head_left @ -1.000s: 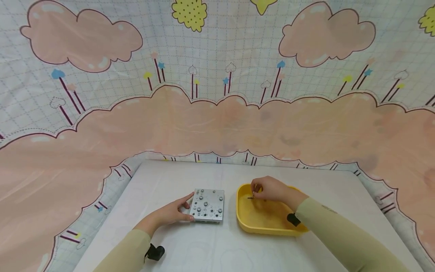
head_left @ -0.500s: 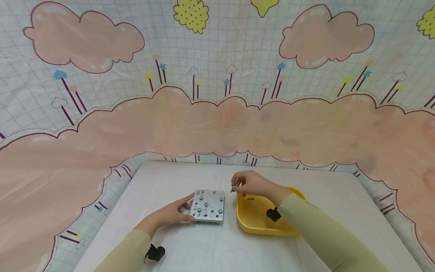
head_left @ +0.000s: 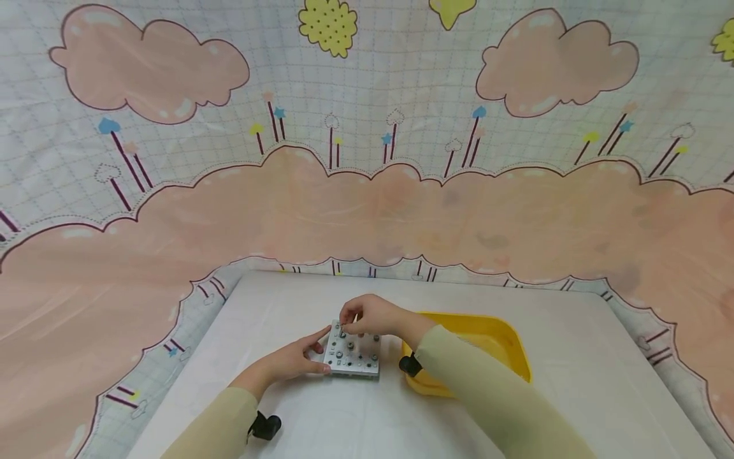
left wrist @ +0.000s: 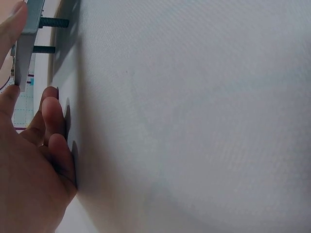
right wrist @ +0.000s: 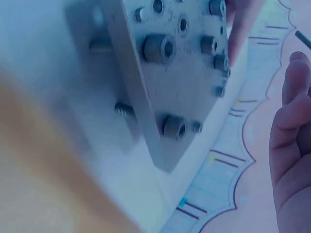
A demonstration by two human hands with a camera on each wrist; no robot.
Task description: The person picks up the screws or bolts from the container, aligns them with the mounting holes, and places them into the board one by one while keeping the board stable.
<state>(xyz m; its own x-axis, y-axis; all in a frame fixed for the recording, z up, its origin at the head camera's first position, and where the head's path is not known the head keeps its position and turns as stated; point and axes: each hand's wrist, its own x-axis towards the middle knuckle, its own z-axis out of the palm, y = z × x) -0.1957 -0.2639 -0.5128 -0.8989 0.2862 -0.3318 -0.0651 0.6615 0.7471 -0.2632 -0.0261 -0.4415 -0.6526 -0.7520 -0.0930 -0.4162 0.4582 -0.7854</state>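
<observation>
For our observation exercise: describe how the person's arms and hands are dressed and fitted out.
Both arms wear long, plain, pale olive-beige sleeves reaching to the wrists. The left hand and right hand are bare: no gloves or rings show. A small black device is strapped under each wrist, one by the left cuff, one by the right. No cables or markings show.

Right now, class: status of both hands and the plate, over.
Left hand steadies metal plate by its edge. Right hand pinches something small over plate's far corner. Yellow tray alongside, nothing blocking.
</observation>
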